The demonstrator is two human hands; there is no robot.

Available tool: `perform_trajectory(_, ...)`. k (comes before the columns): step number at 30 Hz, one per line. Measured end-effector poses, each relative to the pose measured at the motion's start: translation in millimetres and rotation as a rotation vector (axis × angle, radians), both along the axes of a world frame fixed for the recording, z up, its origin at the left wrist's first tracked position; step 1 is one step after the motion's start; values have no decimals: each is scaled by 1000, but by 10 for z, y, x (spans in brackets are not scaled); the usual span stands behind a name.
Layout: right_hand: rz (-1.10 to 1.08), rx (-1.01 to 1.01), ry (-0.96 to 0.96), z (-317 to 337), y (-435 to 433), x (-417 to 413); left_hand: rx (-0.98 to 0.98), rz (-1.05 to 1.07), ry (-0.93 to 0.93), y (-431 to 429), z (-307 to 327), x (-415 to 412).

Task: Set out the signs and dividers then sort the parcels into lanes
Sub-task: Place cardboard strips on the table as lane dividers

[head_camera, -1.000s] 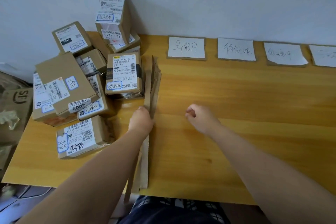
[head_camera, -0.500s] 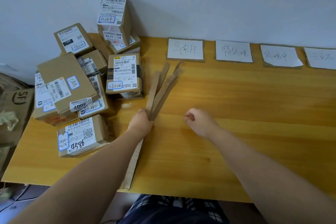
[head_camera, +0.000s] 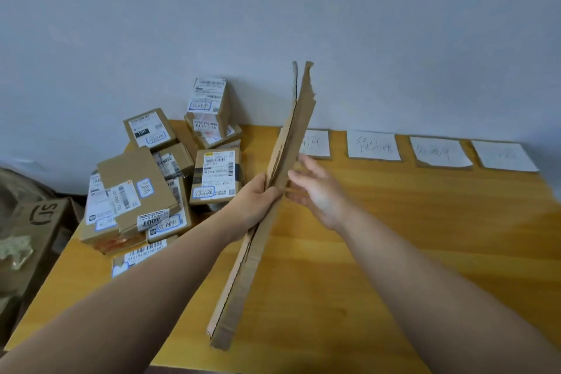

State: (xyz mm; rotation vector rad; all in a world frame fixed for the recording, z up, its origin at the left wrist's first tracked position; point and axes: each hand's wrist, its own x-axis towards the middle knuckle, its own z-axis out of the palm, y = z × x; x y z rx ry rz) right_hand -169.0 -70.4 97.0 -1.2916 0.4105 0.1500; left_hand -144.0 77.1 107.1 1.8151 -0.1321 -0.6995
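My left hand [head_camera: 261, 196] grips a bundle of long cardboard divider strips [head_camera: 273, 197] and holds it lifted off the table, tilted with its top end up toward the wall. Just to the right of the bundle is my right hand [head_camera: 315, 188], fingers spread, its fingertips at the strips. Several white paper signs with handwriting lie in a row along the table's back edge: one partly hidden behind the strips [head_camera: 315, 144], then others [head_camera: 374, 146] [head_camera: 438, 152] [head_camera: 504, 155]. A pile of labelled cardboard parcels [head_camera: 151, 185] fills the table's left end.
The wooden table [head_camera: 394, 237] stands against a pale wall [head_camera: 364, 24]. To the left of the table, lower down, sits a brown carton [head_camera: 33, 222] with crumpled paper on it.
My left hand has raised the strip bundle from the table surface into the air. My right hand has opened from a fist and moved up to the bundle. The camera has tilted upward.
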Motion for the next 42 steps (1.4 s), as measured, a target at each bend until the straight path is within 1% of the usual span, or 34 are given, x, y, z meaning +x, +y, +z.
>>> perform_trajectory(4, -79, -205, -64, 141, 61, 67, 36, -61, -86, -75, 127, 10)
perform_trajectory(6, -138, -243, -76, 179, 55, 75, 99, -97, -144, -114, 151, 9)
perform_trajectory(9, -153, -326, -68, 195, -19, 77, 262, -128, -323, -167, 157, 13)
perform_trajectory(12, -145, -399, -54, 201, -100, 80, 265, -85, -386, -198, 160, 41)
perform_trajectory(14, -163, -366, -46, 221, -146, 79, 201, -32, -347, -204, 169, 61)
perform_trajectory(17, -205, -366, -40, 215, -256, 82, 67, 41, -220, -183, 186, 77)
perform_trajectory(22, -272, -418, -77, 186, -344, 65, -17, 41, -131, -146, 184, 56)
perform_trajectory(25, -318, -395, -86, 152, -347, 66, -81, 51, -44, -159, 173, 31)
perform_trajectory(29, -337, -348, -76, 114, -347, 29, -65, 88, -24, -148, 159, 4)
perform_trajectory(35, -362, -404, -84, 113, -475, -15, 1, 74, 8, -130, 141, -145)
perform_trajectory(39, -354, -431, -40, 109, -690, -15, 31, 126, 31, -36, 79, -221)
perform_trajectory(42, -281, -455, 22, 98, -812, 21, 70, 172, 25, 59, 22, -178)
